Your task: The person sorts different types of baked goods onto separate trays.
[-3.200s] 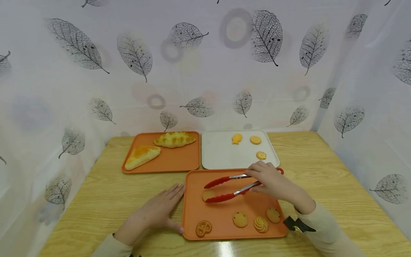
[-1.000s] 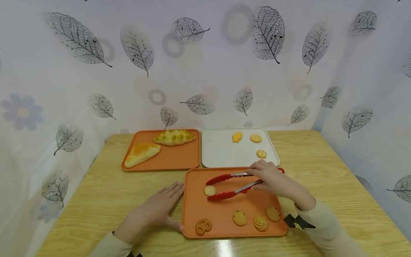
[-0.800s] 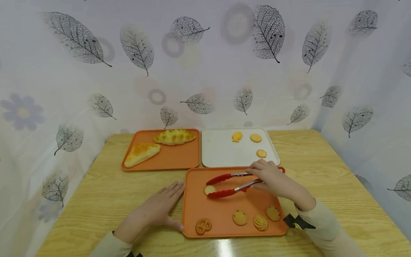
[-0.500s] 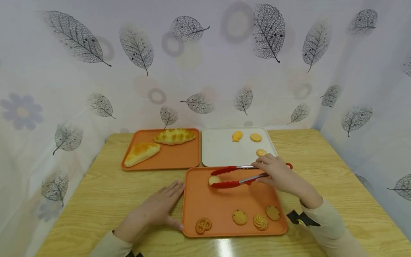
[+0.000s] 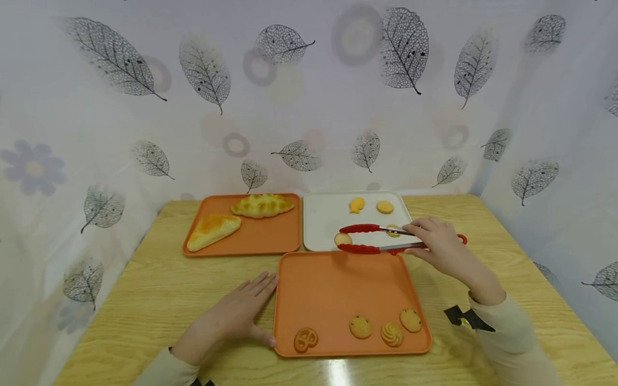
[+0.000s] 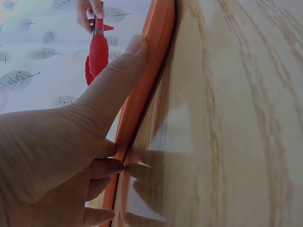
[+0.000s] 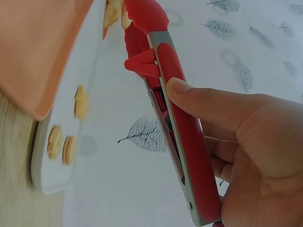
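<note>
Red tongs [image 5: 359,250] reach leftward from the right hand [image 5: 438,249], their long axis running nearly straight across the person's view, with a cookie [image 5: 343,239] held between the two tips. The right hand has its fingers and thumb closed round the tongs and is nearer to the cookie than the left hand [image 5: 236,316]. The cookie lies directly left of the right hand and appears above the near, left part of the white tray [image 5: 322,221]; its height above the surface cannot be told exactly. The fish [image 5: 357,205] sits beyond the tips, and the ruffled biscuit [image 7: 55,142] lies under the tongs' line in the head view, so the bare left part of the tray seems the handier side.

The left hand grasps nothing: its fingers stretch out over the table [image 5: 227,284], beside the near orange tray [image 5: 333,300], touching its edge.

Half a second ago the cookie and tips were over the far part of the near orange tray; now they are farther off and to the right, with the right hand shifted likewise. The left hand has stayed put.
</note>
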### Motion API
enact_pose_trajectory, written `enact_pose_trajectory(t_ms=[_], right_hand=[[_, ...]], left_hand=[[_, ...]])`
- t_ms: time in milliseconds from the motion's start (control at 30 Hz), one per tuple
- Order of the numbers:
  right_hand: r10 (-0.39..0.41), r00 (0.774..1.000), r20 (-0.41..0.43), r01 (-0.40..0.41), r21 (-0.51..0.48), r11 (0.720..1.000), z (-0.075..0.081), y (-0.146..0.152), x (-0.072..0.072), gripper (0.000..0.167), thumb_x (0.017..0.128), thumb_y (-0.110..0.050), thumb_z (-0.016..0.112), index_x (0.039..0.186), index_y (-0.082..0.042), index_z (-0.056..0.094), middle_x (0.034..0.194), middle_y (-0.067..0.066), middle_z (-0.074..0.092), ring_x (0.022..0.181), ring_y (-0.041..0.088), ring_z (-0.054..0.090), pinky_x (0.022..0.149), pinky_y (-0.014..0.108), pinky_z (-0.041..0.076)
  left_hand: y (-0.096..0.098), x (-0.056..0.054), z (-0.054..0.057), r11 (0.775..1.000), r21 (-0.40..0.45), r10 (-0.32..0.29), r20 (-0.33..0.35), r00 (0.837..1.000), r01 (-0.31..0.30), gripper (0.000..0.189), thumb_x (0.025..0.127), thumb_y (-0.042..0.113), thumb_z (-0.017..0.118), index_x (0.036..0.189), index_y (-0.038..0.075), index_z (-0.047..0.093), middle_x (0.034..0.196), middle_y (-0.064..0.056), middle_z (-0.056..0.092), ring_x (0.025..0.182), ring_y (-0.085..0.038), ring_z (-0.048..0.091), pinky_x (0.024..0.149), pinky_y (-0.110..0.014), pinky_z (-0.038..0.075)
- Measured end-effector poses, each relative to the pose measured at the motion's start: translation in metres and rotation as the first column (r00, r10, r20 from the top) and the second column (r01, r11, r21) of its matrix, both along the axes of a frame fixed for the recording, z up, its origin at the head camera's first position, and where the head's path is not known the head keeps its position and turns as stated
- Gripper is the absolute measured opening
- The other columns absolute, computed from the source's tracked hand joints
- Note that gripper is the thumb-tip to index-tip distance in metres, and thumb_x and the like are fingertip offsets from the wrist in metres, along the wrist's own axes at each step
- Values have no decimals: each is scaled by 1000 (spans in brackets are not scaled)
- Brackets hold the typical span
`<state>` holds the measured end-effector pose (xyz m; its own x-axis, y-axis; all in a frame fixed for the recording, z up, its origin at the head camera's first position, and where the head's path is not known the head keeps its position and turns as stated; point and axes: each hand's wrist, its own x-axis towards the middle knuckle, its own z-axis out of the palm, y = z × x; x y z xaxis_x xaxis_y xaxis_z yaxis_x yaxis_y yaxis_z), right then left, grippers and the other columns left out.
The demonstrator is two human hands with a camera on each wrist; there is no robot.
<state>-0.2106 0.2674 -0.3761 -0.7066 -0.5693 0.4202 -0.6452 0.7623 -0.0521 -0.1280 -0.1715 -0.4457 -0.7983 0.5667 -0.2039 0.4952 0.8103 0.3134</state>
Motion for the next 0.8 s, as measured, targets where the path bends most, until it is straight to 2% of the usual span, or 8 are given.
enact_pose_trajectory(t_ms=[133, 367, 667, 800], right_hand=[[-59, 998, -4, 59, -2, 998, -4, 8, -7, 47, 72, -17, 83, 113, 1, 68, 106, 16, 65, 99, 36, 57, 74, 53, 41], [-127, 991, 40, 127, 15, 992, -12, 16, -14, 46, 78, -17, 80, 117, 4, 65, 109, 19, 63, 105, 39, 52, 76, 55, 39], [-242, 969, 41, 236, 116, 965, -26, 21, -23, 47, 82, -21, 77, 120, 4, 63, 112, 20, 60, 110, 40, 50, 80, 60, 41], [-256, 966, 37, 250, 122, 961, -30, 21, -26, 47, 83, -21, 76, 121, 3, 63, 113, 20, 60, 110, 41, 49, 80, 60, 41]], left_hand=[[1, 0, 0, 1000, 1, 3, 5, 1000, -3, 124, 67, 80, 61, 157, 6, 16, 164, -12, 17, 152, -31, 14, 119, -55, 26], [0, 1, 0, 1000, 1, 4, 5, 1000, -4, 124, 68, 79, 62, 157, 7, 15, 164, -12, 17, 152, -31, 14, 119, -55, 26], [0, 0, -1, 1000, 6, 2, 1, 1000, -2, 124, 67, 80, 61, 157, 7, 15, 164, -12, 17, 152, -31, 14, 119, -55, 26], [0, 0, -1, 1000, 7, 3, 1, 1000, -3, 124, 67, 80, 61, 157, 7, 15, 164, -12, 17, 152, -31, 14, 119, -56, 26]])
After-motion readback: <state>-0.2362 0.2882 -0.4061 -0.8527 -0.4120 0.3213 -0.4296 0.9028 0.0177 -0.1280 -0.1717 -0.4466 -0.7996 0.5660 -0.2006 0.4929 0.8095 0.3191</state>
